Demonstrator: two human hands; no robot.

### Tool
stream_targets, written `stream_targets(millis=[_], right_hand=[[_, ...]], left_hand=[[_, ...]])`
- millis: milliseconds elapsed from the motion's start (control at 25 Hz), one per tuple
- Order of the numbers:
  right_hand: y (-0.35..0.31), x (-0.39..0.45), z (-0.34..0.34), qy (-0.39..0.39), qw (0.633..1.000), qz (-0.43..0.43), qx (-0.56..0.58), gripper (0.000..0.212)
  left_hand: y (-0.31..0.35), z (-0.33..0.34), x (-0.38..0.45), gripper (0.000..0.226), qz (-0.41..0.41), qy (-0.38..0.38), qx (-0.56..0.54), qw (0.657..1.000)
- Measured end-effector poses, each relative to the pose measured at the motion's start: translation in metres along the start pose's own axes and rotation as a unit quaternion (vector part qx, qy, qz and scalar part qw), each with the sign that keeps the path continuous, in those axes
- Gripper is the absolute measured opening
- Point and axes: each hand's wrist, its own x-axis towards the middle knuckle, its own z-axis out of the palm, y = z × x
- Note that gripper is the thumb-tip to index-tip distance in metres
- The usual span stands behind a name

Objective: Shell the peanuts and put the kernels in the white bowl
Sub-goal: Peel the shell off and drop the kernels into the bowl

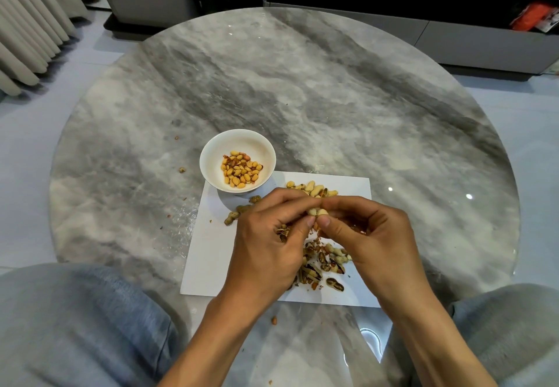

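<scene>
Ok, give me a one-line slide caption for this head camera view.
Both hands, left hand and right hand, pinch a peanut above paper, beside white bowl.

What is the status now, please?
Both hands, left and right, pinch one peanut over the paper. White bowl holds kernels. Nothing in the way.

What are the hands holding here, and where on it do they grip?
Both hands pinch one peanut: the left hand takes its left end, the right hand its right end, thumbs underneath. The left hand also holds shell pieces.

White bowl (211,156) of golden-yellow kernels (240,171), white paper (205,253), grey-veined marble table (302,99).
</scene>
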Motion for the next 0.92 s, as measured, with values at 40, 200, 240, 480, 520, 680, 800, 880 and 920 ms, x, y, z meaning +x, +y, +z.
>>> stream_targets(millis=[40, 200, 240, 480, 520, 680, 800, 880, 920], right_hand=[[0.001, -0.001, 0.001, -0.001, 1.000, -0.011, -0.017, 0.027], [0.005, -0.005, 0.009, 0.048, 0.998, -0.033, 0.012, 0.021], [0.006, -0.005, 0.011, 0.062, 0.997, -0.026, 0.034, 0.020], [0.006, -0.005, 0.016, 0.056, 0.988, 0.055, 0.136, 0.019], [0.005, -0.004, 0.015, 0.051, 0.983, 0.073, 0.164, 0.018], [0.003, -0.004, 0.015, 0.045, 0.979, 0.085, 0.178, 0.018], [0.004, -0.003, 0.016, 0.037, 0.977, 0.095, 0.188, 0.017], [0.004, -0.001, 0.017, 0.023, 0.968, 0.122, 0.217, 0.015], [0.005, 0.000, 0.018, 0.020, 0.962, 0.138, 0.233, 0.015]], left_hand=[[0.000, 0.001, 0.000, 0.026, -0.011, -0.007, -0.005, 1.000], [0.003, 0.005, -0.002, 0.022, -0.049, 0.037, -0.049, 0.997], [0.005, 0.006, -0.003, 0.020, -0.060, 0.055, -0.066, 0.995], [0.007, 0.009, -0.004, 0.018, -0.157, 0.087, -0.187, 0.966], [0.008, 0.009, -0.003, 0.018, -0.158, 0.083, -0.188, 0.966], [0.008, 0.007, -0.001, 0.027, -0.152, 0.040, -0.168, 0.973], [0.005, 0.007, 0.000, 0.030, -0.146, 0.022, -0.148, 0.978], [0.006, 0.006, 0.000, 0.030, -0.148, 0.029, -0.150, 0.977], [0.006, 0.006, 0.000, 0.029, -0.151, 0.032, -0.152, 0.976]])
